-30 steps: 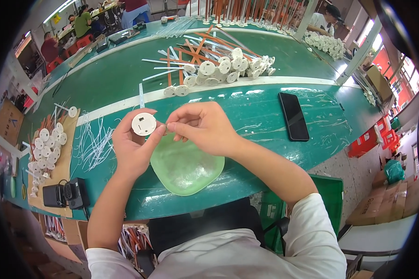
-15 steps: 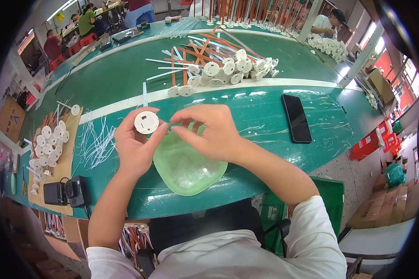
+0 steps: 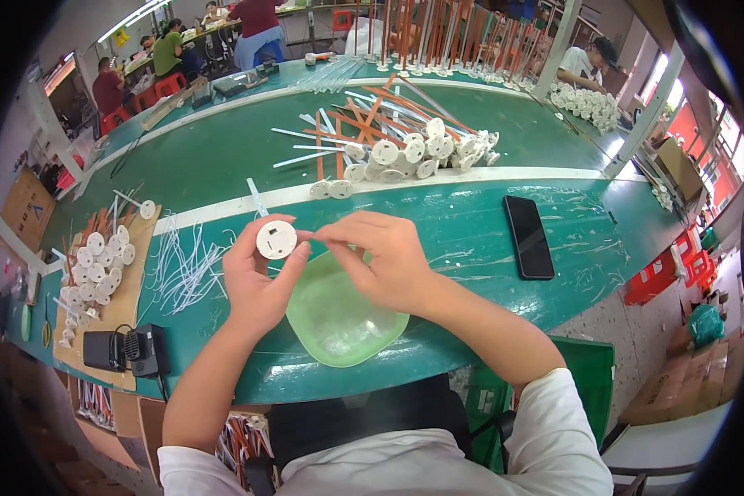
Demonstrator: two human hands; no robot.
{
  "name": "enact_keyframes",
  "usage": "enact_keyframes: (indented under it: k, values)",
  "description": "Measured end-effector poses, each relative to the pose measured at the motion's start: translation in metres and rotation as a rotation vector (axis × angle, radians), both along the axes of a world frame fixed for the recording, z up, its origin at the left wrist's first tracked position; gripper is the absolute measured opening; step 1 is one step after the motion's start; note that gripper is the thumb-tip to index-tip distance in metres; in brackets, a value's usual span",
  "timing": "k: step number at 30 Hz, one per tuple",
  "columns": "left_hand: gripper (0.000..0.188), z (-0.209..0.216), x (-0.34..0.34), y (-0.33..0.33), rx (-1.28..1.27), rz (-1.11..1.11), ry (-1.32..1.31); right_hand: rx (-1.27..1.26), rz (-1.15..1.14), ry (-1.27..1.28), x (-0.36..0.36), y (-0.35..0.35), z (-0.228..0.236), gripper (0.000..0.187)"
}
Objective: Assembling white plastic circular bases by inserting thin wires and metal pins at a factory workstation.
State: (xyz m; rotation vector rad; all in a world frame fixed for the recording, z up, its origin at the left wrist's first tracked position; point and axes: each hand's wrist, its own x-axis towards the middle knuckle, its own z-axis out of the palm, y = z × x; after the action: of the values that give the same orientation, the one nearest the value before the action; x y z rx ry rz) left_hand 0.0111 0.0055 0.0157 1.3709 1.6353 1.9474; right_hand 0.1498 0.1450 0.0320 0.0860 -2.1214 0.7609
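Note:
My left hand (image 3: 255, 285) grips a round white plastic disc (image 3: 276, 240) by its edge, its slotted face turned up. A pale flat strip (image 3: 257, 197) sticks out beyond the disc, apparently joined to it. My right hand (image 3: 384, 260) is pinched closed, its thumb and forefinger tips close to the left thumb beside the disc. Whatever lies between those fingertips is too small to make out. Below both hands sits a light green translucent bowl (image 3: 347, 335), partly covered by the right hand.
White cords (image 3: 182, 273) lie left of my hands, near a heap of discs (image 3: 99, 264) on cardboard and a black device (image 3: 145, 351). A phone (image 3: 528, 237) lies at right. Beyond the white ledge is a pile of discs with strips (image 3: 405, 153). Co-workers sit farther off.
The view has shifted slightly, so the scene sits lower. The disc has tilted a little in my left hand, and my right fingertips have closed together near the left thumb.

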Motion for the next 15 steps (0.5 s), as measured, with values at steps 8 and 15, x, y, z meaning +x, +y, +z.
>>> enact_keyframes:
  k: [8,15]
  values:
    - [0.035,0.000,0.003,0.000,0.001,0.017,0.122,-0.698,0.139,-0.192,0.003,-0.003,0.004,0.009]
    - [0.036,-0.001,0.003,-0.001,0.008,-0.014,0.077,-0.872,0.274,-0.235,-0.001,0.000,-0.007,0.010]
